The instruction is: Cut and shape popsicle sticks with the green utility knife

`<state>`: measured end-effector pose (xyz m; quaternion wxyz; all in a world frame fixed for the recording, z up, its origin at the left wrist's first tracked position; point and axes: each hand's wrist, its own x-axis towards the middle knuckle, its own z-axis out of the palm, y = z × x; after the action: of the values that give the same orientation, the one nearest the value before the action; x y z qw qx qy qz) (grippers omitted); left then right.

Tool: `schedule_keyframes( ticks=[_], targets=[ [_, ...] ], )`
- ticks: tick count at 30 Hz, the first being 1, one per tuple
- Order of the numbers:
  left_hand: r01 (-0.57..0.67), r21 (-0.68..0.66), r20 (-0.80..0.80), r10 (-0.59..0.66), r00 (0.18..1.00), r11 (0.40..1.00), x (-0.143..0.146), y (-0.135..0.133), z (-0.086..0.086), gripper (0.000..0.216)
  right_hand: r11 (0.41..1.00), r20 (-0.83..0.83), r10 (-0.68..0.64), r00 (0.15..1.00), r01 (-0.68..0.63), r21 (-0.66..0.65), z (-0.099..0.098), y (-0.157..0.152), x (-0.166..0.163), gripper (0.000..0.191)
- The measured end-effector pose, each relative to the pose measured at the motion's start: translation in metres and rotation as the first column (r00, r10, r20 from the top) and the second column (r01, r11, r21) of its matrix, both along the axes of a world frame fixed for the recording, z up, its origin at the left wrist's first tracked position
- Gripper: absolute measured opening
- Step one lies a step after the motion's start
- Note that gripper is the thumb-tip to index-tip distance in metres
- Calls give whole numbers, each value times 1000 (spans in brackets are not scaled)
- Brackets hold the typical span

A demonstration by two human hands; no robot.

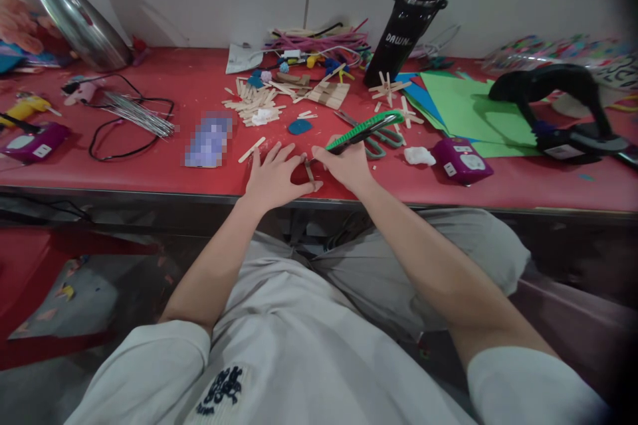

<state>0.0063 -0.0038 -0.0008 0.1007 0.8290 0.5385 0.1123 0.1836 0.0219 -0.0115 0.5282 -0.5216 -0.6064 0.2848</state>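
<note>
My right hand [349, 163] is closed around a green and black utility knife [366, 129], which slants up to the right. The knife's tip is low, close to a short wooden craft stick [310, 171] on the red table. My left hand [273, 176] rests on the tabletop and steadies that stick between thumb and forefinger, its other fingers spread. Just left of those fingers lies a loose craft stick [252, 149]. Grey-handled scissors [381, 145] lie behind my right hand. A blue flat piece [300, 127] sits beyond both hands.
A pile of craft sticks [254, 103] lies behind my left hand. Nearby are a blurred-out purple rectangle [209, 139], metal wires [139, 115], coloured paper [473, 109] and a purple box [462, 161]. A black bottle [409, 23] stands by the wall. The red table's edge [149, 190] runs before me.
</note>
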Motion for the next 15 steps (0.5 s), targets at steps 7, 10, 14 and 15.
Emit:
schedule_keyframes(
  ticks=[7, 10, 14, 15],
  targets=[
    [3, 3, 11, -3, 1000, 1000, -1, 0, 0, 75, 1000, -40, -4, 999, 4, 8, -4, 3, 2, 40],
    [0, 3, 12, 0, 1000, 1000, -1, 0, 0, 76, 1000, -84, -9, 996, 10, 10, -5, 3, 3, 41],
    [1, 3, 15, -1, 1000, 1000, 0, 0, 0, 76, 1000, -97, 29, 995, -28, 7, -3, 2, 2, 39],
    [2, 5, 17, -2, 1000, 1000, 0, 0, 0, 75, 999, -96, 40, 995, -40, 8, -2, 1, 1, 39]
  ],
)
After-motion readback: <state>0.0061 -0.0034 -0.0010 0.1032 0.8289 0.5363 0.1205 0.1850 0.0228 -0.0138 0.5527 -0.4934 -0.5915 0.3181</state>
